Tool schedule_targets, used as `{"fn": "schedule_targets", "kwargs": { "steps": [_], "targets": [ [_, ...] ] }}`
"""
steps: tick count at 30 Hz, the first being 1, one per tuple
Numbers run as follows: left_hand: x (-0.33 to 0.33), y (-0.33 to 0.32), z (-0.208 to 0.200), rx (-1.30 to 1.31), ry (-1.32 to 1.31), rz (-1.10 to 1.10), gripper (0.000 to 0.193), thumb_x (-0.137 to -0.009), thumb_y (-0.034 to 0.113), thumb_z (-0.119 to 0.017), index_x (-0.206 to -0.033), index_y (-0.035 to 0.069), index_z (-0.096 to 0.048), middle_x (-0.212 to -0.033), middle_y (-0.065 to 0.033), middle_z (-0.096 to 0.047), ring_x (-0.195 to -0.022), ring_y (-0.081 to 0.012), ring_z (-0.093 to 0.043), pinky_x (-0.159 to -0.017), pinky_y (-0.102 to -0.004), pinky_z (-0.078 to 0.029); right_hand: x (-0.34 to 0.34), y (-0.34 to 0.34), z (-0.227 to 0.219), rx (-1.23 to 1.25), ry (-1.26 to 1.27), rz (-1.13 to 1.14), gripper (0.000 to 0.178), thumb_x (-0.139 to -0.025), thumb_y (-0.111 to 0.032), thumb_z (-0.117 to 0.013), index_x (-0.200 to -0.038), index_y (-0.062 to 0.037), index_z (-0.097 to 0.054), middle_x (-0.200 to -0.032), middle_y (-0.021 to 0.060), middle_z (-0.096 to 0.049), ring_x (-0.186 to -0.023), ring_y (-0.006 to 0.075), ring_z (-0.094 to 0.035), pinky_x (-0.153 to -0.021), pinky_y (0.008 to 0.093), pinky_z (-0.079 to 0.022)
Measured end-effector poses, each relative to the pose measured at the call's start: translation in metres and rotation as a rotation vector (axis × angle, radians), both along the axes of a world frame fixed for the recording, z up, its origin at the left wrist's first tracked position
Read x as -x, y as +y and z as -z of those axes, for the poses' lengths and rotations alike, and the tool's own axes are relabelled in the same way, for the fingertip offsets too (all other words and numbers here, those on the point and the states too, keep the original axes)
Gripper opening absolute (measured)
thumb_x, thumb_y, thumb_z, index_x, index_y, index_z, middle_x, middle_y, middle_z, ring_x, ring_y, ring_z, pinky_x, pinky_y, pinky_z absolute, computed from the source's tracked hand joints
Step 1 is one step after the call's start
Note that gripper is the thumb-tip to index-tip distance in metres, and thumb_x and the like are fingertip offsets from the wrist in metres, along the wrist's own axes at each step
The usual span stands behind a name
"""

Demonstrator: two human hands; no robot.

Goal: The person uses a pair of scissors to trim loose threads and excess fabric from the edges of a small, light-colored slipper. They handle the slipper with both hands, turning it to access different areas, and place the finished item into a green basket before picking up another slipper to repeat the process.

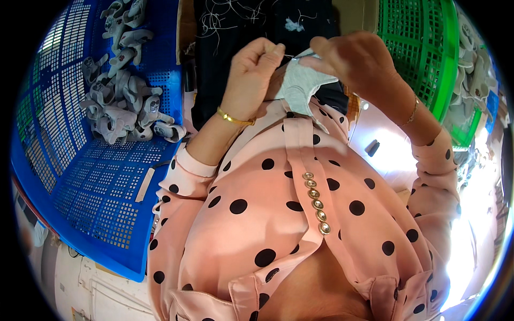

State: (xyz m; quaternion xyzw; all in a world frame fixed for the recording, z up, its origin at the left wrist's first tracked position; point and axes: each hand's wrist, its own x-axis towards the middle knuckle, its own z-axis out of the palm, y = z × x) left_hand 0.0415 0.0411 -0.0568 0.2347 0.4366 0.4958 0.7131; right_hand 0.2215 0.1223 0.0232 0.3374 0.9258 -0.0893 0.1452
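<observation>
A small light-grey cloth piece (301, 85) with curved edges, like a small garment part, hangs between my hands above my lap. My right hand (360, 63) is closed on its upper right edge; the fingertips are partly blurred, and whether a small tool is also in them I cannot make out. My left hand (256, 75) is closed in a pinch beside the cloth's upper left corner. A thin whitish thread (288, 55) runs from its fingertips to the cloth.
On my left stands a blue plastic crate (110, 195) with a heap of similar grey cloth pieces (120, 99). A green crate (415, 48) is on my right, with more grey pieces (474, 75) beyond it. Loose threads (214, 21) lie on the dark cloth ahead.
</observation>
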Motion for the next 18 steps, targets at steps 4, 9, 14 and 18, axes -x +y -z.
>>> {"fn": "schedule_targets", "kwargs": {
  "steps": [4,9,14,18],
  "targets": [
    [0.032,0.002,-0.006,-0.522,0.841,-0.038,0.013,-0.090,0.011,-0.068,-0.102,0.006,-0.068,-0.111,-0.0039,-0.057,-0.093,-0.0096,-0.055,-0.085,-0.0223,-0.042,-0.021,-0.013,0.024,0.054,0.334,0.319,0.043,-0.084,-0.048,-0.068,-0.090,-0.0065,-0.057,-0.061,0.0117,-0.060,-0.059,0.0296,-0.063,-0.049,0.0375,-0.047],
    [0.051,-0.003,-0.032,-0.763,1.405,0.134,0.053,-0.074,0.009,-0.074,-0.124,0.025,-0.065,-0.130,-0.0080,-0.055,-0.122,-0.0322,-0.044,-0.103,-0.0415,-0.031,-0.024,-0.029,0.022,0.101,0.554,0.429,0.047,-0.079,-0.043,-0.076,-0.101,-0.0068,-0.055,-0.070,0.0092,-0.065,-0.062,0.0288,-0.065,-0.054,0.0339,-0.050],
    [0.035,-0.018,-0.047,-0.905,1.158,0.476,0.052,-0.070,0.015,-0.077,-0.121,0.023,-0.068,-0.126,-0.0021,-0.058,-0.118,-0.0269,-0.048,-0.105,-0.0397,-0.031,-0.034,-0.047,0.011,0.196,0.647,0.611,0.040,-0.079,-0.034,-0.078,-0.099,-0.0051,-0.058,-0.072,0.0103,-0.065,-0.060,0.0278,-0.064,-0.054,0.0335,-0.049],
    [0.023,-0.011,-0.038,-1.055,1.157,0.560,0.049,-0.068,0.013,-0.076,-0.115,0.026,-0.071,-0.122,-0.0016,-0.058,-0.115,-0.0260,-0.050,-0.103,-0.0446,-0.034,-0.048,-0.077,-0.005,0.566,0.541,0.701,0.034,-0.077,-0.025,-0.079,-0.094,-0.0008,-0.063,-0.065,0.0110,-0.058,-0.056,0.0217,-0.053,-0.055,0.0312,-0.045]
  ]
}}
